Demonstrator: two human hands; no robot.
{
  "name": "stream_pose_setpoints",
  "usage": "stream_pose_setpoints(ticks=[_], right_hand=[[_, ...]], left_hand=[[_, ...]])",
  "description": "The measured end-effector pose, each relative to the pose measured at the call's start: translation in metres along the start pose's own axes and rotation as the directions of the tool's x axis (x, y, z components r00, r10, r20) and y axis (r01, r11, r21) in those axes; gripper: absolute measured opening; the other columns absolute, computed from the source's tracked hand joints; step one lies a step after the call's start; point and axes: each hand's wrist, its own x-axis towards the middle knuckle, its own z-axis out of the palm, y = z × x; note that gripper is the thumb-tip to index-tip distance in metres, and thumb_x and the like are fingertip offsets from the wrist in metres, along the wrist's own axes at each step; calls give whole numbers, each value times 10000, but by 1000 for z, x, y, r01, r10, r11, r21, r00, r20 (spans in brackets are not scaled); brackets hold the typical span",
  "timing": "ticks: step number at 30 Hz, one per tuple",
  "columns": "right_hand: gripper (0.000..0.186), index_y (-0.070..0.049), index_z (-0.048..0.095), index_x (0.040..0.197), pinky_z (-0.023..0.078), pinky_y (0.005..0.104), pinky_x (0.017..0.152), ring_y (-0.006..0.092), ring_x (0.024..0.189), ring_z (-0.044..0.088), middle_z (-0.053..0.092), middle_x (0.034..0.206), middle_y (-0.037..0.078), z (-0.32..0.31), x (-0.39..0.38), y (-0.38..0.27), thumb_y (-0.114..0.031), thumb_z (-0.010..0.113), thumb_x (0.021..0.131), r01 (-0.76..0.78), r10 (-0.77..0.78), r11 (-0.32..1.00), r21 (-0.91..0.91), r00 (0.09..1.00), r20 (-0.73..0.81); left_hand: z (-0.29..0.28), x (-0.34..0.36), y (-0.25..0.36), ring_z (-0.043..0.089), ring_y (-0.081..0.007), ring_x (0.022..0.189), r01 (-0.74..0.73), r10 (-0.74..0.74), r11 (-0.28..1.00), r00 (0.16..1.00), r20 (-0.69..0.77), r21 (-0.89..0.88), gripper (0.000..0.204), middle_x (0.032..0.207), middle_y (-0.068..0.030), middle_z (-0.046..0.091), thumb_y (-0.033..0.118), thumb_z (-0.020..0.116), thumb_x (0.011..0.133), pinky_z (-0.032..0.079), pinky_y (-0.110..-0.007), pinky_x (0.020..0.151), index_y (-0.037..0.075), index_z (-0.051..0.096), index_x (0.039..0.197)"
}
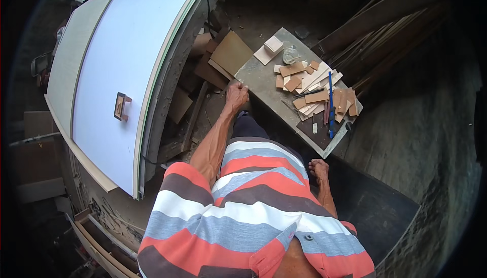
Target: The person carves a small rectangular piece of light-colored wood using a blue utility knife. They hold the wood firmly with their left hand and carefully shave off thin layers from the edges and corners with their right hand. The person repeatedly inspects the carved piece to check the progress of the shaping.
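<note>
A low grey table [269,98] stands in front of me, its top turned at an angle. At its left corner my left hand [237,96] is closed, its fingers curled against the edge. My right hand [319,168] is closed just below the nearest corner; what its fingers hold, if anything, is hidden. Small wood pieces [304,83] in tan and pale shades lie heaped on the tabletop. Across them rests a long blue tool [331,105]. A dark pen-like stick [308,93] lies beside it. Farther back are a pale block [273,45] and a clear round container [290,55].
To my left is a large workbench with a white panel [116,50]; a small brown wooden piece [122,106] stands on it. Board offcuts [231,54] lean underneath. Long strips of wood [385,29] are stacked at the far right. A dark flat board [373,204] lies near my right side.
</note>
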Motion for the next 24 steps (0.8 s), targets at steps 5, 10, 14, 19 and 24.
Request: stream_pose_setpoints(ticks=[5, 10, 14, 19, 24], right_hand=[[161, -57, 682, 927, 521, 258, 588, 95, 690, 646, 702, 812, 28, -25, -24, 20, -208, 640, 889, -94, 99, 995, 39, 984, -149], [114, -71, 679, 925, 519, 250, 581, 88, 690, 646, 700, 812, 14, 17, -47, 25, -164, 638, 874, -145, 185, 972, 186, 958, -219], [209, -88, 640, 1058, 507, 253, 626, 96, 735, 644, 701, 888, 12, 37, -75, 25, -123, 614, 854, -175, 255, 927, 333, 943, -214], [241, -78, 632, 1092, 512, 286, 660, 109, 762, 643, 697, 901, 32, 69, -104, 15, -133, 621, 857, -224, 333, 886, 407, 917, -219], [272, -56, 626, 1113, 513, 295, 670, 138, 765, 655, 700, 907, 55, 90, -115, 12, -111, 601, 847, -273, 387, 862, 428, 899, -207]], left_hand=[[73, 34, 65, 641, -361, 861, -265, 280, 930, 960, -25, 254, 434, 846, -175, 658, 205, 629, 774, 502, -426, 808, -45, 544, 1118], [85, 99, 92, 419, -430, 1181, -396, 472, 768, 881, -27, 503, 741, 1244, -243, 449, 230, 691, 685, 373, -511, 984, -4, 348, 1300], [108, 128, 100, 414, -411, 1231, -409, 473, 743, 881, 17, 530, 986, 1346, -219, 403, 254, 751, 673, 359, -494, 1039, 11, 202, 1456], [116, 152, 96, 397, -414, 1276, -330, 340, 778, 937, 84, 535, 1018, 1390, -223, 396, 287, 759, 684, 354, -531, 1037, 8, 179, 1474], [117, 160, 96, 431, -425, 1270, -328, 328, 755, 939, 106, 568, 1013, 1398, -239, 421, 316, 741, 709, 339, -548, 1044, 9, 167, 1485]])
